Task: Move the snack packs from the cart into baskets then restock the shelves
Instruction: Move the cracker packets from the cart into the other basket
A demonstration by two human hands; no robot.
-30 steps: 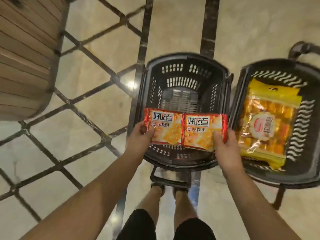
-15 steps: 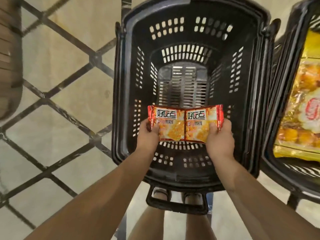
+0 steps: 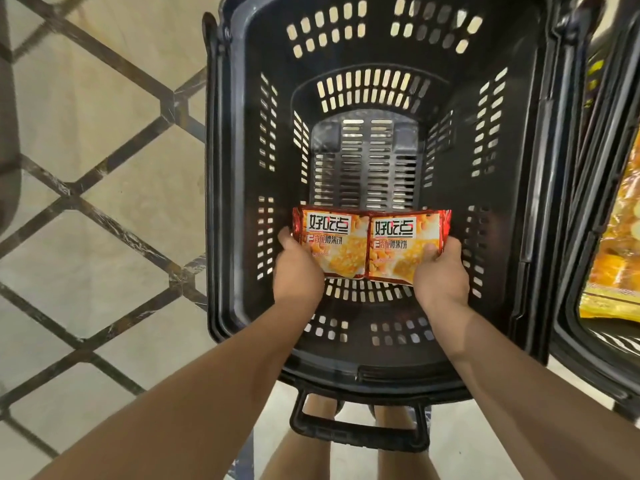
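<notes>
Standing at six o'clock, with bare legs (image 3: pixel 394 415) showing just behind the handle (image 3: pixel 356 436). Reaching the left forearm (image 3: pixel 194 393) and the right forearm (image 3: pixel 519 375) forward over the near rim and down into the black basket (image 3: pixel 239 188).

Pinching the left snack pack (image 3: pixel 334 245) at its seven o'clock corner with the left hand (image 3: pixel 298 271), with the thumb on the printed front and the other fingers curling behind the wrapper, out of sight. Pinching the right snack pack (image 3: pixel 403 249) at its five o'clock corner with the right hand (image 3: pixel 441 277) in the same way, with the thumb pressing the front and the remaining fingers hiding behind.

Holding the two red-and-orange packs side by side, with inner edges touching and printed faces turning up toward the camera. Keeping them inside the basket, below its rim and toward the six o'clock end of the slotted bottom; cannot tell whether resting on that bottom or hanging above it.

Looking past the packs toward twelve o'clock onto the slotted bottom and the perforated far wall.

Keeping a second black basket (image 3: pixel 588 362) just beside at three o'clock, carrying a large yellow snack bag (image 3: pixel 620 251) that is running off the frame edge.

Taking in at nine o'clock a pale tiled floor (image 3: pixel 104 209) crossed by dark diagonal bands.
</notes>
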